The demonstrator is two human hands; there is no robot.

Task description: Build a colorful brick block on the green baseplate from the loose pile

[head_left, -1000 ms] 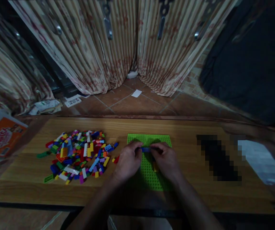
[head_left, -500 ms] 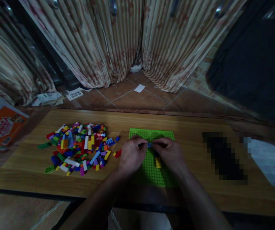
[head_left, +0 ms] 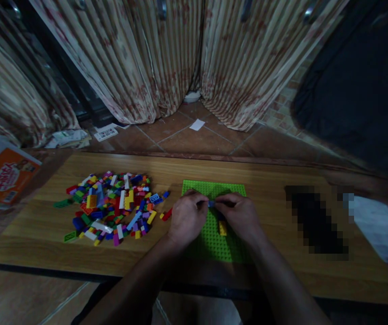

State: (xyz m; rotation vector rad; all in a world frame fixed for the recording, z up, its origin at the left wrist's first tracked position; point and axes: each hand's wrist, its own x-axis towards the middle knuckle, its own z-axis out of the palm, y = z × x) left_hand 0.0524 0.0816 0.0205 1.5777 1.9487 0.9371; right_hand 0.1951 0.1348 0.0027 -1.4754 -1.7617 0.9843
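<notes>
Both hands meet over the upper part of a green studded baseplate [head_left: 210, 248]. Between their fingertips is a small blue toy brick [head_left: 211, 204], low over the plate; whether it touches the studs I cannot tell. My left hand [head_left: 187, 217] is closed in a pinch at the brick's left side. From the right, my right hand [head_left: 240, 216] pinches it too, fingers curled. A yellow brick [head_left: 223, 228] sits on the baseplate beside my right hand, with a dark piece just above it, partly hidden by the fingers.
A wide heap of mixed toy bricks [head_left: 113, 207] lies on the wooden table [head_left: 268, 180] to the left. A red brick [head_left: 167, 214] lies near my left wrist. At the right are a blurred-out dark object [head_left: 317, 223] and a white sheet [head_left: 378, 230]. An orange-labelled box [head_left: 6, 176] stands far left.
Hardly anything differs. Both hands stay on the small blue brick in nearly the same place, and the view has shifted very slightly.
</notes>
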